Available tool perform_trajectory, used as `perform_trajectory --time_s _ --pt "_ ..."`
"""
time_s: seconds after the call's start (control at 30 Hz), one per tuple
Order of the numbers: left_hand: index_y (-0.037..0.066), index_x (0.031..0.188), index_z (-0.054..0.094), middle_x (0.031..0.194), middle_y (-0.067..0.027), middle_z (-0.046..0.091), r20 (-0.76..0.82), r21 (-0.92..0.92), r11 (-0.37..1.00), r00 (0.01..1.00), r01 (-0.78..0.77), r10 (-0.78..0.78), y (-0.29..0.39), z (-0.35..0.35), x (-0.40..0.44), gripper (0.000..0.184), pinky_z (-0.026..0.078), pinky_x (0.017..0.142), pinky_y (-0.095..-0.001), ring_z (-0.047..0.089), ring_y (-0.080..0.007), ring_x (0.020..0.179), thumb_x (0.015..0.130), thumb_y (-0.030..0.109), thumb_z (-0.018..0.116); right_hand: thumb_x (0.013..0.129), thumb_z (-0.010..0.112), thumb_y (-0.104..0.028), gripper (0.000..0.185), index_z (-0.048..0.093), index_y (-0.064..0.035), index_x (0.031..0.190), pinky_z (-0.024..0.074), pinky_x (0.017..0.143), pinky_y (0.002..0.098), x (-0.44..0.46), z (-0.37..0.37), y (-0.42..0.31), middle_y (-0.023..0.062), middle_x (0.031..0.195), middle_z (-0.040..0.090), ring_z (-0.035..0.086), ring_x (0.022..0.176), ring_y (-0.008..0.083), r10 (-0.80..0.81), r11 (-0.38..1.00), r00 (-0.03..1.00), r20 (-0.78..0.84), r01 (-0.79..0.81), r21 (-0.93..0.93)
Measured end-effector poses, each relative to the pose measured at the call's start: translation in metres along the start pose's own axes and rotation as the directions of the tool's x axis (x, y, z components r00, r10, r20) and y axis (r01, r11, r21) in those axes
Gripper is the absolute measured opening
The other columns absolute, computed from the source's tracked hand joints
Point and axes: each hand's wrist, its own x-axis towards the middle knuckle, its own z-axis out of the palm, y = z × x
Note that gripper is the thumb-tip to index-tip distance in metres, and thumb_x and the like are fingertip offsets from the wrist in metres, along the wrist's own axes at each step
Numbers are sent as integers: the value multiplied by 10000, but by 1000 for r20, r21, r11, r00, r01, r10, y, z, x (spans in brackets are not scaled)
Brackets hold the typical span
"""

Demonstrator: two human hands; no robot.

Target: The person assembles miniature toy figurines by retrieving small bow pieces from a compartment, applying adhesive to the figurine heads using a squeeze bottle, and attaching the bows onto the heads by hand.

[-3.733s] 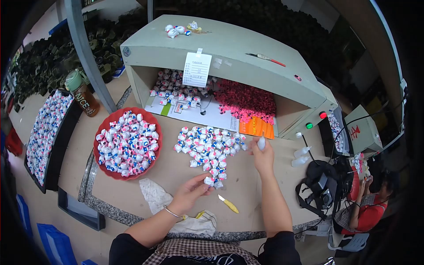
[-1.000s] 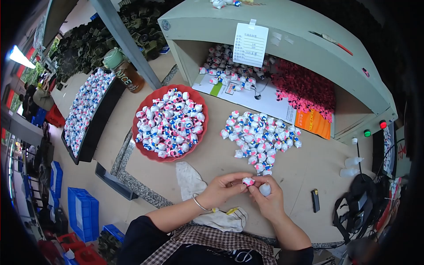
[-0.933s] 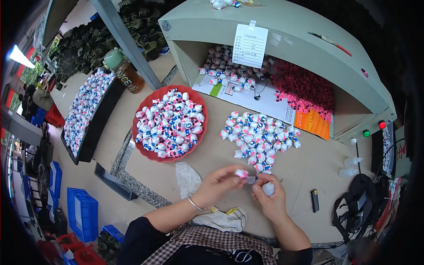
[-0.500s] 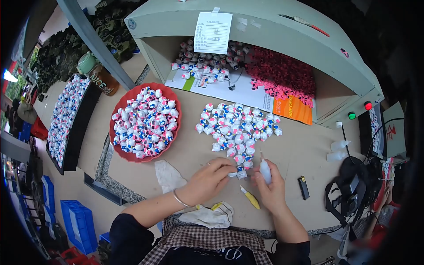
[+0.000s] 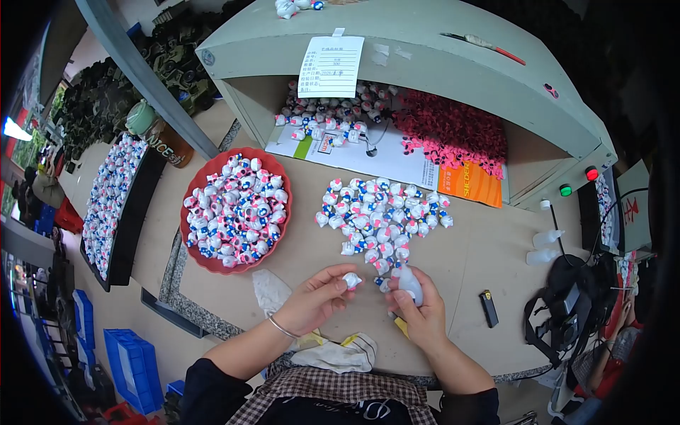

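Factory workshop: bench (image 5: 464,273), heaps of figurines (image 5: 383,234)

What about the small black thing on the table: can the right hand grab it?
Probably yes: bare table lies between the right hand and the black thing, though the bottle in that hand might hinder.

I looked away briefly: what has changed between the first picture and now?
The right hand has moved nearer and left, to the near end of the pile of figurines, keeping the bottle. The left hand has drawn left from that end, pinching a figurine. The red bowl and paintbrush look unmoved.
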Motion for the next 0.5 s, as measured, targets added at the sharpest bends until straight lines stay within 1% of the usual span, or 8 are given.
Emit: perform_trajectory --time_s 0.03,0.1,0.2,0.23,0.3,0.33,0.4,0.5 --pt "57 1192 440 1057 -64 548 13 -45 999 1000 -15 16 -2 0 -1 323 451 691 -205 558 -106 861 876 115 475 843 506 -51 331 373 16 1139 509 595 243 -2 0 -3 132 979 551 591 789 152 9 999 1000 3 -9 53" --pt "57 1197 436 1082 -70 533 0 -40 998 999 -42 42 -3 1 -3 326 451 715 -209 554 -114 877 877 110 470 842 512 -56 339 386 30 1145 508 565 243 -5 0 -9 137 932 564 597 759 152 26 988 1000 11 -27 155" --pt "60 1204 434 1085 -91 538 -42 -33 998 997 -61 60 -5 -1 -8 330 457 741 -216 559 -136 891 876 85 455 855 490 -72 320 359 15 1134 499 532 242 -9 -6 -16 160 923 562 596 705 150 1 998 999 -45 1 65" --pt "62 1206 434 1080 -100 544 -64 -35 997 996 -64 61 -5 -1 -9 332 460 749 -219 562 -145 893 874 75 448 859 481 -76 301 356 10 1119 498 530 243 -10 -10 -17 165 922 561 595 695 151 0 995 1000 -22 2 95" --pt "55 1192 441 1098 -110 533 -5 -3 998 998 -67 67 -3 -1 -10 321 468 778 -234 561 -179 930 872 62 450 866 463 -84 263 350 1 1088 498 526 245 -12 -16 -17 175 918 559 593 677 154 7 987 1000 25 -11 158" --pt "52 1186 444 1107 -114 527 22 13 998 998 -60 60 -2 -1 -12 315 471 793 -241 561 -195 949 870 56 451 868 457 -86 244 354 -2 1073 498 527 245 -12 -15 -20 174 911 559 592 676 154 -5 972 998 60 -10 233" --pt "49 1176 449 1116 -121 520 32 26 994 994 -110 109 -3 9 -13 309 474 809 -248 555 -206 973 867 41 453 872 444 -90 208 361 -6 1043 497 527 245 -15 -14 -31 172 897 557 589 673 154 -19 925 993 118 -28 380" --pt "56 1183 435 1139 -100 510 29 13 990 989 -142 142 -10 16 -3 319 458 820 -256 543 -195 995 866 47 464 858 471 -77 208 360 -15 1022 502 532 253 -22 -11 -45 159 882 555 587 683 160 -10 942 986 166 -47 332"
